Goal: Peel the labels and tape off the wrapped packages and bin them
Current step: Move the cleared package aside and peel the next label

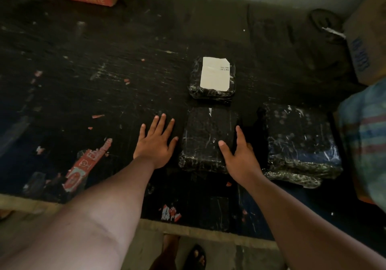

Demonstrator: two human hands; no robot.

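Mostly the dark table fills the view, marked with torn bits of red tape, which suggests it serves as the peeling place. On the right lies the biggest wrapped package, set aside, with no label visible on its top. In the middle is the near package, also without a label showing; I judge it is being steadied or turned to look for tape. Behind it, just apart, the small package carries the white label, not yet peeled. The left hand lies flat on the table beside the near package, fingers spread, holding nothing. The right hand rests open against that package's right edge, gripping nothing.
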